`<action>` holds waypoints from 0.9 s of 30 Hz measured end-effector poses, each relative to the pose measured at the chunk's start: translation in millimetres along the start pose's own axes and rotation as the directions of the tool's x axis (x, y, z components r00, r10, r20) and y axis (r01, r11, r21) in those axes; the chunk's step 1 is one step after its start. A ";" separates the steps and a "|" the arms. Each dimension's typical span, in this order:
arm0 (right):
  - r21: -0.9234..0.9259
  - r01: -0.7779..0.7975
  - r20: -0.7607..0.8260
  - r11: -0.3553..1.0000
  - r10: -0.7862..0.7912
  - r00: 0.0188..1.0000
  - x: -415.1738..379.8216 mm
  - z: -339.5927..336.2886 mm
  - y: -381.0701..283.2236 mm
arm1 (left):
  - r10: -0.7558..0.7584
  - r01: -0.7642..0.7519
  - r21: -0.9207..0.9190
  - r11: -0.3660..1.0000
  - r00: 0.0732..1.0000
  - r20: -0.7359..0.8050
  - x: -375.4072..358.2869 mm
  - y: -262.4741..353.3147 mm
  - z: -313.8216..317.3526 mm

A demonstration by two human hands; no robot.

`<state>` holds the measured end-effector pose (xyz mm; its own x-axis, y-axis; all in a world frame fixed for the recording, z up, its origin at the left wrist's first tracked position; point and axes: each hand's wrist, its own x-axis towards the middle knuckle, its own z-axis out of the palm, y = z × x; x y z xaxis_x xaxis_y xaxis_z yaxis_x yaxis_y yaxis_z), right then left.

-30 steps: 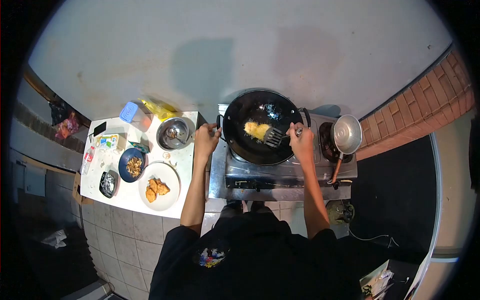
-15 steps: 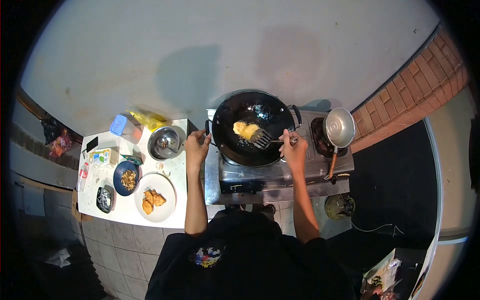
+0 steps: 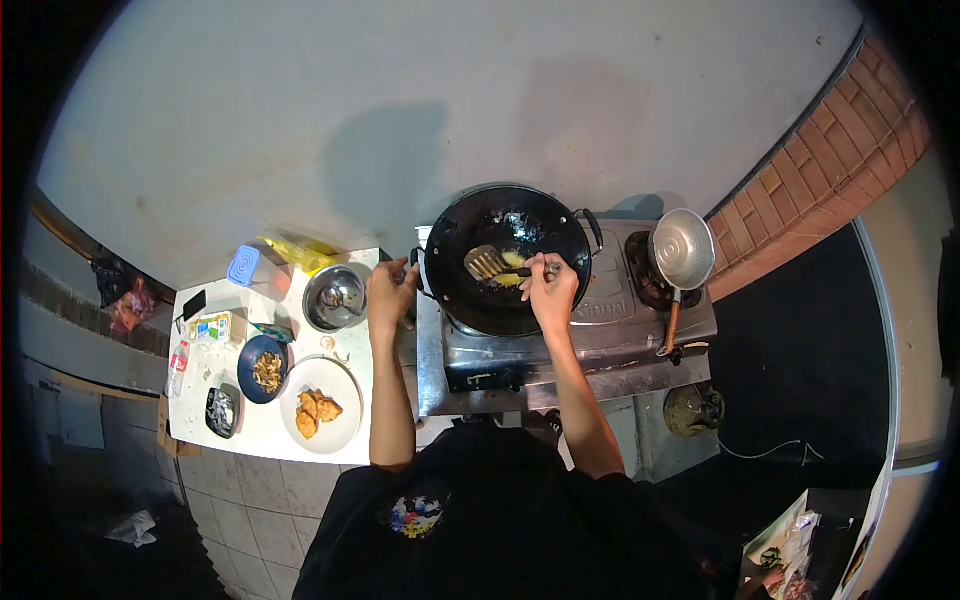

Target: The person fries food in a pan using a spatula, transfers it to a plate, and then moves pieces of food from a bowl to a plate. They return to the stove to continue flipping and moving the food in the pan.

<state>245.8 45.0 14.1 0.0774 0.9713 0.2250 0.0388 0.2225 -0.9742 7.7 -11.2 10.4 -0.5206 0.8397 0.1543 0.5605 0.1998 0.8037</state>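
Observation:
My right hand (image 3: 549, 287) is closed around the handle of a slotted spatula (image 3: 486, 262) over the black wok (image 3: 470, 305). The spatula's head lies over a yellow piece of food (image 3: 512, 260), which shows in parts beside and below it in the oil. At the wok's left side, my left hand (image 3: 391, 287) grips the looped wok handle (image 3: 415, 262) with fingers and thumb. The wok sits on the left burner of a metal stove (image 3: 600, 350).
On the white table (image 3: 260, 440) at left are a plate (image 3: 340, 430) of fried pieces, a blue bowl (image 3: 252, 388), a steel bowl (image 3: 335, 298), a black tray (image 3: 221, 412) and a bottle (image 3: 178, 368). A saucepan (image 3: 682, 250) rests on the right burner.
My right hand and the spatula have moved left across the wok. The spatula's head now covers much of the food, where before it was at its right edge.

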 end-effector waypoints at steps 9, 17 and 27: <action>-0.064 -0.043 -0.015 0.997 0.042 0.999 -7.7 -7.4 -1.6 | -0.041 0.043 -0.160 0.986 0.999 0.019 -15.1 -5.9 1.7; -0.129 -0.051 0.005 0.990 0.052 0.999 -20.5 -18.4 -1.3 | 0.045 -0.057 -0.232 0.971 0.997 -0.055 -29.0 -2.0 11.2; 0.188 -0.015 -0.109 0.982 0.036 0.993 -32.4 -35.1 -11.2 | 0.043 -0.059 -0.163 0.985 0.994 -0.100 -24.4 -3.9 6.7</action>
<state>277.9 8.2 18.5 0.1872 0.9637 0.1903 -0.1499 0.2195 -0.9640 22.5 -29.1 -0.4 -0.5573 0.7932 0.2456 0.4781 0.0648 0.8759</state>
